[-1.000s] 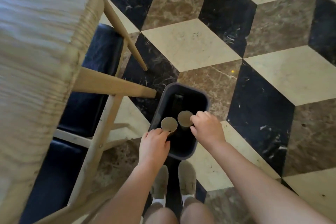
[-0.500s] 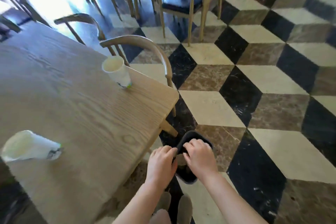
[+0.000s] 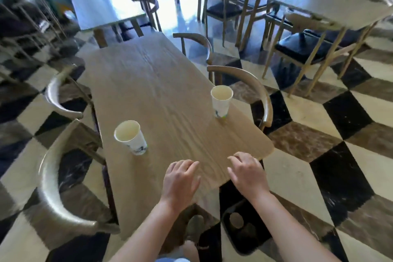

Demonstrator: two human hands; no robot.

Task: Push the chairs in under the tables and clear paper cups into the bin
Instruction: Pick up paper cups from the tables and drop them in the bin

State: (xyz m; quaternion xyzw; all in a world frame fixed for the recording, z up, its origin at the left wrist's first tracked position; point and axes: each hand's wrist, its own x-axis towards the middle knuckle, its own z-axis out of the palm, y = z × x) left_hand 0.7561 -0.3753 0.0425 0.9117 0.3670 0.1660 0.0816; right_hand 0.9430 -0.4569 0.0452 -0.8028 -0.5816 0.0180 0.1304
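Two white paper cups stand upright on the long wooden table (image 3: 161, 83): the near cup (image 3: 131, 137) towards the left edge, the far cup (image 3: 221, 101) by the right edge. My left hand (image 3: 181, 181) and my right hand (image 3: 247, 173) hover over the table's near end, fingers spread, holding nothing. The dark bin (image 3: 244, 225) sits on the floor under my right forearm, with cup bottoms showing inside. Four wooden chairs ring the table: near left (image 3: 53, 193), far left (image 3: 57, 93), near right (image 3: 253, 89), far right (image 3: 197, 42).
More tables (image 3: 314, 0) and dark-cushioned chairs (image 3: 306, 49) fill the back and right. Another table (image 3: 102, 4) stands behind at the left. The floor (image 3: 340, 155) is a black, cream and brown cube pattern. My feet show beside the bin.
My hands let go of the cups over the bin, then lifted to the table's near end. The view swung up from the floor to the whole table.
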